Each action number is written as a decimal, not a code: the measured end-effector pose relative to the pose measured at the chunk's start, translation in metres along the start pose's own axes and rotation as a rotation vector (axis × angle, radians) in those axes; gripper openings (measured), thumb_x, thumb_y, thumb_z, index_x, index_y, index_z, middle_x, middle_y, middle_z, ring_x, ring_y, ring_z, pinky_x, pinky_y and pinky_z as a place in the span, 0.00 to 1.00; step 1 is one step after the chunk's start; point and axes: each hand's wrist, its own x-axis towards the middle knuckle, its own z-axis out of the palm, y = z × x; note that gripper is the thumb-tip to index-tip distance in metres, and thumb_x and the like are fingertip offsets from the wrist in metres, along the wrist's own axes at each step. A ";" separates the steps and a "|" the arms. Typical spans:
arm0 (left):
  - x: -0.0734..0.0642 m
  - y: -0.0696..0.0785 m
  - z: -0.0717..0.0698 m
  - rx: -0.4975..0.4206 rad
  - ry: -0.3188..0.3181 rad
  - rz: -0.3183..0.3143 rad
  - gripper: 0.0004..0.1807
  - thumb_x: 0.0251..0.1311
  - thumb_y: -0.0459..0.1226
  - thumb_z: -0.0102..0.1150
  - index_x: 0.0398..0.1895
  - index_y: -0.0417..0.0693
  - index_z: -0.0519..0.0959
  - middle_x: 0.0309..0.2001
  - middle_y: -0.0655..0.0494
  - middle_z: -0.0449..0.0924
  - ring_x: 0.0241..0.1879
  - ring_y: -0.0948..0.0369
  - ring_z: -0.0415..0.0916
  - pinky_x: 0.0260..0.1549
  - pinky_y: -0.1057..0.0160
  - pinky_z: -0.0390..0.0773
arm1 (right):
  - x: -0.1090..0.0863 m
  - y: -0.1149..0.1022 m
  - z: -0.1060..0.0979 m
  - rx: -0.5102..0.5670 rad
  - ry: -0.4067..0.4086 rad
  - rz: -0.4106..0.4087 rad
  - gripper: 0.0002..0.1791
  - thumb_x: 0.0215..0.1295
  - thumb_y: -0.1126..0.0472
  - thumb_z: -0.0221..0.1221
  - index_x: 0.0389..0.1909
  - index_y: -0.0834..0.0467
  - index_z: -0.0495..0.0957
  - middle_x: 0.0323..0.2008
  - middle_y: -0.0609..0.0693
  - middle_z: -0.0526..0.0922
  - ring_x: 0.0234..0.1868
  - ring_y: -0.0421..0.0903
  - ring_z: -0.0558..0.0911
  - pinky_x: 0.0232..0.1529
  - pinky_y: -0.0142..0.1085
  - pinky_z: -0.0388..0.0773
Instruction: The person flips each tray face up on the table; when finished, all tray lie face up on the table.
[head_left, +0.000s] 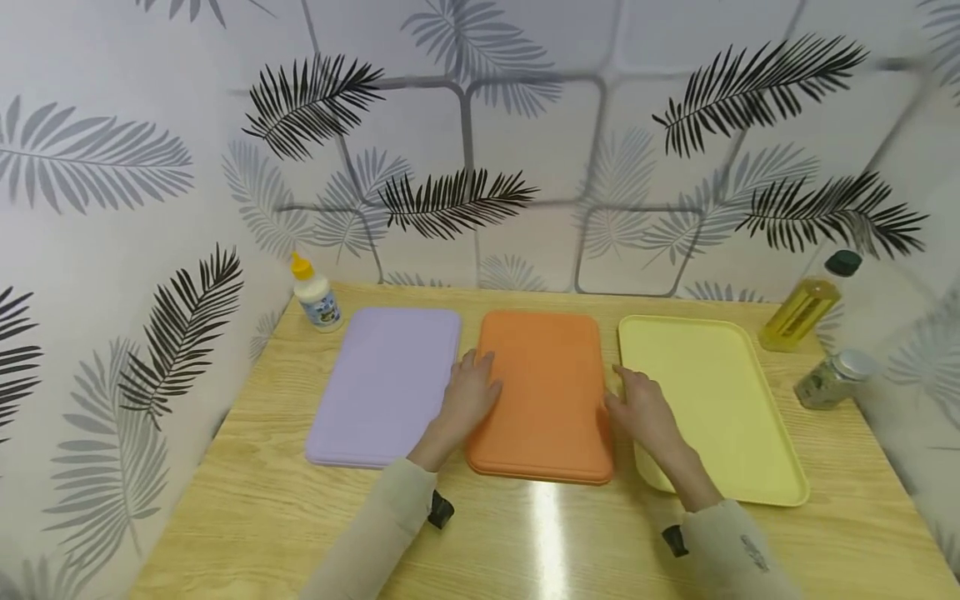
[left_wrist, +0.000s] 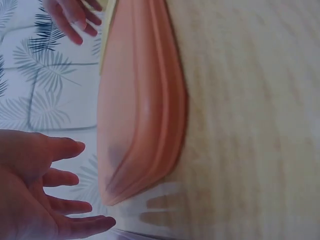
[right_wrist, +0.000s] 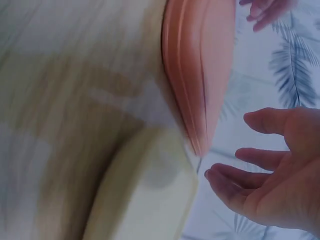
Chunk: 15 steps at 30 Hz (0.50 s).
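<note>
An orange rectangular tray-like piece (head_left: 542,392) with rounded corners and a stepped edge (left_wrist: 160,100) lies flat in the middle of the table. My left hand (head_left: 467,396) is at its left side, fingers spread and slightly bent; the left wrist view shows this hand (left_wrist: 45,190) holding nothing. On the other side, my right hand (head_left: 647,412) is by the gap between the orange piece and a yellow rimmed tray (head_left: 720,400). In the right wrist view the right hand (right_wrist: 275,170) has loosely bent fingers with nothing between them. Whether any fingertip touches the orange edge I cannot tell.
A flat lilac tray-like piece (head_left: 393,379) lies on the left. Behind it stands a white glue bottle with a yellow cap (head_left: 317,293). On the right stand a bottle of yellow liquid (head_left: 802,310) and a lidded jar (head_left: 831,382). A patterned wall (head_left: 525,142) backs the wooden table (head_left: 240,508).
</note>
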 end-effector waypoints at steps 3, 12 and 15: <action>-0.006 -0.004 0.000 -0.022 -0.027 -0.012 0.31 0.66 0.40 0.58 0.69 0.40 0.64 0.69 0.32 0.57 0.63 0.36 0.60 0.48 0.38 0.75 | 0.007 -0.008 0.019 -0.028 -0.032 0.001 0.28 0.64 0.65 0.57 0.61 0.76 0.66 0.52 0.77 0.73 0.45 0.73 0.75 0.43 0.61 0.76; -0.009 -0.012 0.004 0.016 -0.043 0.019 0.32 0.62 0.42 0.63 0.66 0.34 0.67 0.66 0.29 0.60 0.61 0.36 0.62 0.49 0.41 0.76 | 0.015 -0.018 0.038 -0.052 -0.102 0.138 0.25 0.66 0.63 0.54 0.62 0.70 0.67 0.55 0.77 0.68 0.50 0.74 0.69 0.44 0.61 0.73; -0.006 -0.013 0.005 0.016 -0.061 0.008 0.33 0.62 0.42 0.63 0.65 0.33 0.67 0.65 0.30 0.61 0.61 0.38 0.62 0.53 0.44 0.73 | 0.016 -0.019 0.040 -0.073 -0.100 0.149 0.26 0.66 0.62 0.54 0.62 0.71 0.67 0.55 0.75 0.71 0.51 0.74 0.69 0.46 0.61 0.72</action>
